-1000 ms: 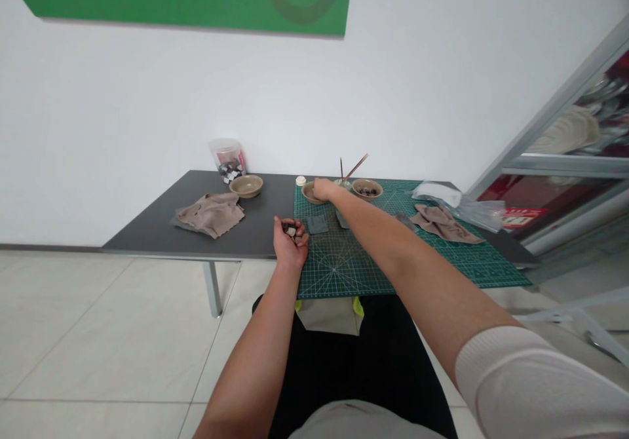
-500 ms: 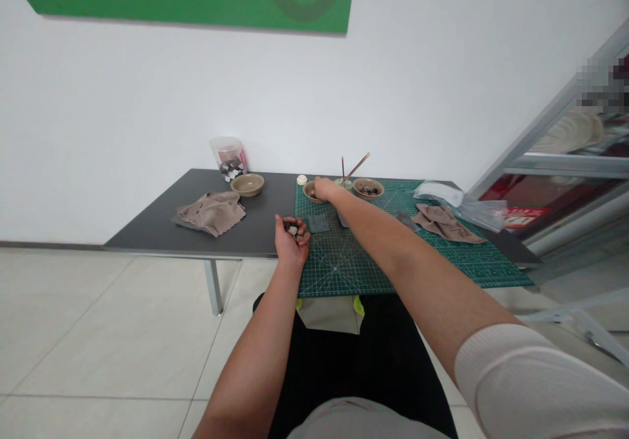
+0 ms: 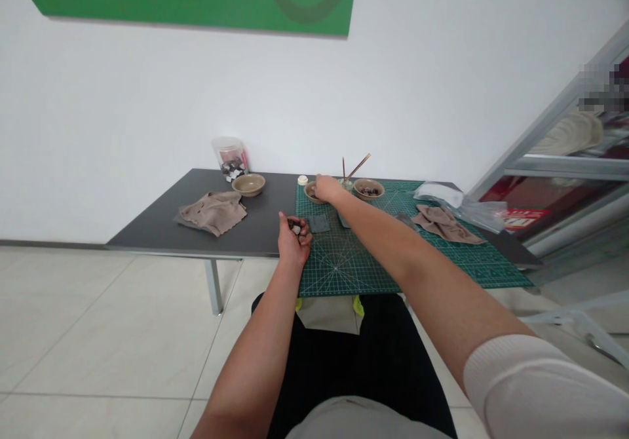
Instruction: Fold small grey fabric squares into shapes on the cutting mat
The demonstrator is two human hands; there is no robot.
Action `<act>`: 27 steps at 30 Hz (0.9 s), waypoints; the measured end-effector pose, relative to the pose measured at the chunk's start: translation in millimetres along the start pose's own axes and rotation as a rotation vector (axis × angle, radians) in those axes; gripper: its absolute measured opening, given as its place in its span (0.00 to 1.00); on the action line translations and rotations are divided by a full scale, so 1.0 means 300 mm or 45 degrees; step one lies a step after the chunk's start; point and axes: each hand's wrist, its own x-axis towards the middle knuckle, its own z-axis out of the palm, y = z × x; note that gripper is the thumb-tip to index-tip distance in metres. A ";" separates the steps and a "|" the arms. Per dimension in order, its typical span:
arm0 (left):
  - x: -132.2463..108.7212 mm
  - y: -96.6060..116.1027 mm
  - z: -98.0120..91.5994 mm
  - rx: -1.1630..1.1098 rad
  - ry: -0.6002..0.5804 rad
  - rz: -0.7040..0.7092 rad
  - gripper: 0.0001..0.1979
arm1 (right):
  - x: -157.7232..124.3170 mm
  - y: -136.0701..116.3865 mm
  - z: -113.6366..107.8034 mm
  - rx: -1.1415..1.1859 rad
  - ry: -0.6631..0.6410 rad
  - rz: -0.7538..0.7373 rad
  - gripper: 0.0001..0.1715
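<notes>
My left hand (image 3: 295, 239) is cupped over the near edge of the mat, its fingers curled around several small dark and pale pieces (image 3: 296, 229) that look like pebbles. My right hand (image 3: 328, 189) reaches forward with bent fingers dipping into a small tan bowl (image 3: 309, 198). The fingertips are partly hidden, so what they pinch cannot be made out. Between the hands a grey square piece (image 3: 319, 223) lies flat on the green cutting mat (image 3: 339, 275). A second tan bowl (image 3: 369, 183), holding dark bits, stands right of my right hand.
Thin sticks (image 3: 358, 166) lean from a small pot behind my right wrist. On the left are an empty tan bowl (image 3: 248, 184), a clear tub (image 3: 230, 158) of pieces and a brown cloth (image 3: 212, 213). Another cloth (image 3: 445, 221) and a plastic bag (image 3: 484, 213) lie right. A small white round item (image 3: 303, 180) sits behind.
The pieces in my left hand have shifted slightly, and that hand has turned a little. My right hand stays at the small bowl with hardly any movement.
</notes>
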 end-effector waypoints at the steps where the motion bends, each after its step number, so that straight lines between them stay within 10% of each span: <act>1: 0.000 -0.002 0.001 0.011 -0.004 -0.001 0.23 | -0.029 -0.010 -0.012 0.021 0.100 -0.002 0.22; 4: 0.004 -0.009 0.006 0.054 -0.004 -0.022 0.24 | -0.144 -0.058 -0.039 0.161 0.320 -0.165 0.20; 10: 0.019 -0.028 0.013 0.163 0.204 -0.009 0.21 | -0.313 -0.140 0.003 0.280 0.126 -0.797 0.16; 27: 0.004 -0.025 0.013 0.212 -0.028 -0.032 0.19 | -0.243 -0.058 -0.002 1.000 -0.458 -0.488 0.16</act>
